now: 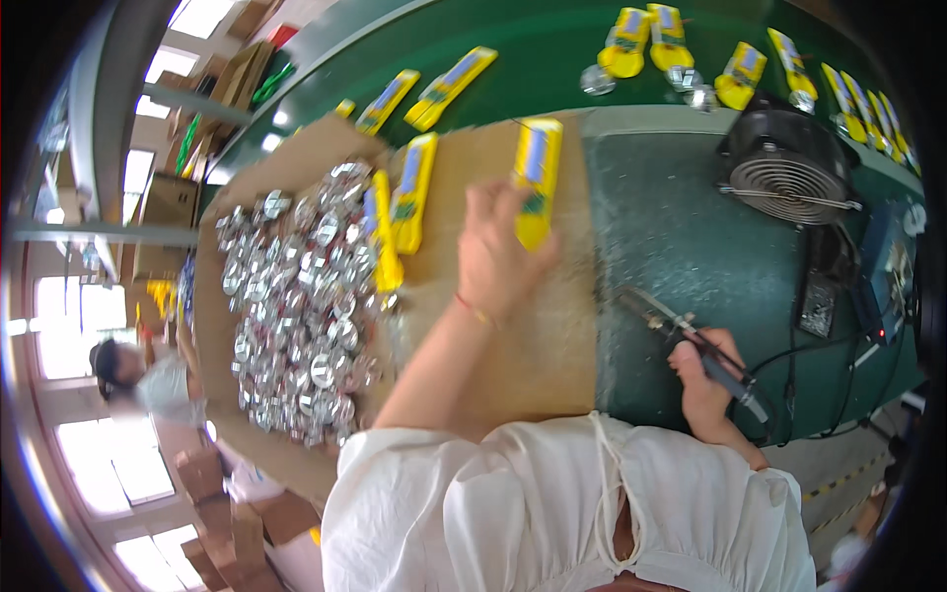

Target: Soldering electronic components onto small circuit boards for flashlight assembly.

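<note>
My left hand (498, 252) is over the brown board, slightly blurred, its fingers and thumb apart around the round lower end of a yellow paddle-shaped housing (536, 178). This housing has a lilac panel and a green patch, and whether my fingers touch it is unclear. My right hand (708, 380) is wrapped around the dark handle of a soldering iron (718, 360), its metal tip pointing up and left over the green mat. Two similar yellow housings (412, 192) lie left of my left hand, beside a heap of shiny round metal pieces (301, 306).
The metal pieces lie in a cardboard tray (212, 306). A black fan (789, 163) with a round grille stands at the right, near a blue box (881, 266) and cables. More yellow housings (626, 44) line the far green surface, some with metal rounds attached. Another person (148, 375) is at far left.
</note>
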`<state>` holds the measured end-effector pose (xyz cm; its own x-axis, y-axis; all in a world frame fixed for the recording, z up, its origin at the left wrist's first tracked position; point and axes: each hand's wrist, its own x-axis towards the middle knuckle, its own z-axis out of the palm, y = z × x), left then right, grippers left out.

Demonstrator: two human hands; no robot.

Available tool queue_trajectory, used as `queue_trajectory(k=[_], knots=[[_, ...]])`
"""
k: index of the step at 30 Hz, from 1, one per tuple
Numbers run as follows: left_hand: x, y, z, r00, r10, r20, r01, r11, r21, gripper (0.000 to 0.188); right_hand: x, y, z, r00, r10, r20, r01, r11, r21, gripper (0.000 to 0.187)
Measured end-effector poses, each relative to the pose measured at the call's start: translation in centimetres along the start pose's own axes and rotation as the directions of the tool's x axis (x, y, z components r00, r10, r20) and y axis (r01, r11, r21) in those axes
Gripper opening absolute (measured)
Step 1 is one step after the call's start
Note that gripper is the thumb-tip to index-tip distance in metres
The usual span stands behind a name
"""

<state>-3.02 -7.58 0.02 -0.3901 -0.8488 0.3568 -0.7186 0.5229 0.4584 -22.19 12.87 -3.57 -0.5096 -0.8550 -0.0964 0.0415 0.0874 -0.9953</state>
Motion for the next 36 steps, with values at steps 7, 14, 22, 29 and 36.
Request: queue_trajectory(k=[7, 14, 22, 29, 36], knots=[[-12.6, 1.1, -6.4, 0.973, -0.178, -0.144, 0.175, 0.984, -0.032, 0.046, 0.3, 0.7, 0.3, 0.997, -0.066, -0.046, 0.066, 0.998, -0.001, 0.018], [-10.8, -10.1, -12.4, 0.860, -0.269, -0.433, 0.465, 0.762, 0.450, 0.027, 0.2, 0.7, 0.6, 0.993, -0.105, -0.061, 0.105, 0.994, 0.008, 0.017], [-11.8, -9.2, -14.8, 0.757, -0.264, -0.597, 0.440, 0.882, 0.168, 0.012, -1.1, -0.8, 0.4, 0.985, -0.157, -0.072, 0.156, 0.988, -0.014, 0.018], [-13.6, 0.2, -8.2, 0.881, -0.473, 0.009, 0.448, 0.829, -0.335, 0.009, -2.7, -2.8, 1.5, 0.947, -0.284, 0.148, 0.282, 0.959, 0.035, 0.019], [-13.0, 2.3, -3.2, 0.933, -0.356, 0.053, 0.337, 0.815, -0.472, 0.008, -2.7, -3.0, 3.0, 0.920, -0.267, 0.286, 0.322, 0.932, -0.165, 0.017]])
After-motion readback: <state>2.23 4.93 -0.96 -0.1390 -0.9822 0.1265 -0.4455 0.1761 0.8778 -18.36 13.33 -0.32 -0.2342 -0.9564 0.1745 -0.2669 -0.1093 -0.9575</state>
